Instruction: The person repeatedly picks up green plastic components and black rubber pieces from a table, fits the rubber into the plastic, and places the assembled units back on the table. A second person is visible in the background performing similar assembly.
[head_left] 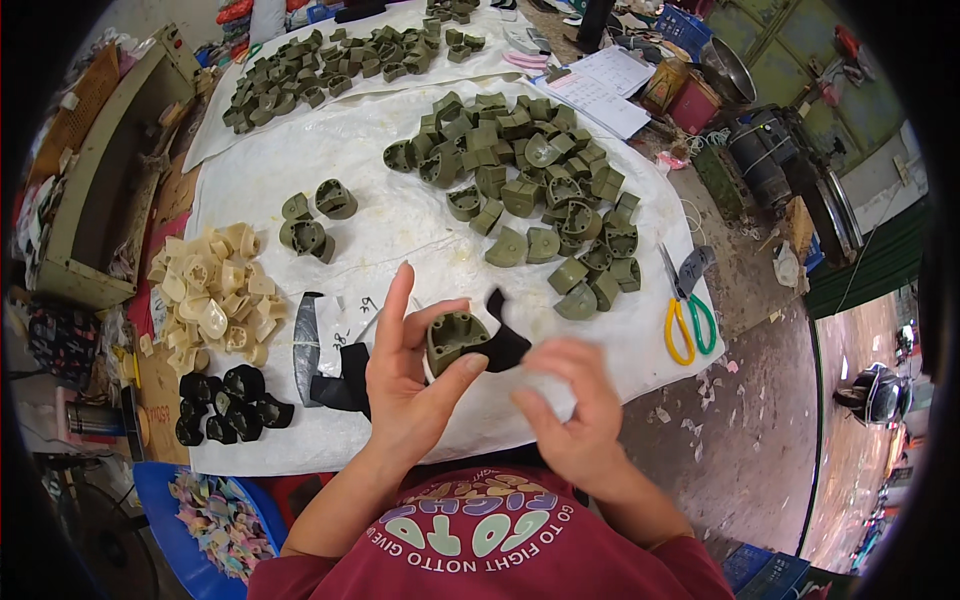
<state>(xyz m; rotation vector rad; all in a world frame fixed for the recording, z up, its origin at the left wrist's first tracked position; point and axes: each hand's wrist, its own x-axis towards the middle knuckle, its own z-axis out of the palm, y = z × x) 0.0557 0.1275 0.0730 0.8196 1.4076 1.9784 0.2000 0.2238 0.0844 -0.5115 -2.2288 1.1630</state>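
While the left hand [410, 385] pinches an olive-green plastic heel block [457, 340] between thumb and curled fingers above the white sheet [400, 215], its index finger sticks straight up. Right hand [572, 410] hovers just beside it, fingers loosely bunched and blurry, so can't tell if it's holding anything.

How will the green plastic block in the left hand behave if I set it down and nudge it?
The green block, pinched in the left hand, looks rigid and probably light, being hollow with ribs. Its curved back may let it rock, yet blocks in the pile sit steady on flat faces, so it likely slides across the white sheet.
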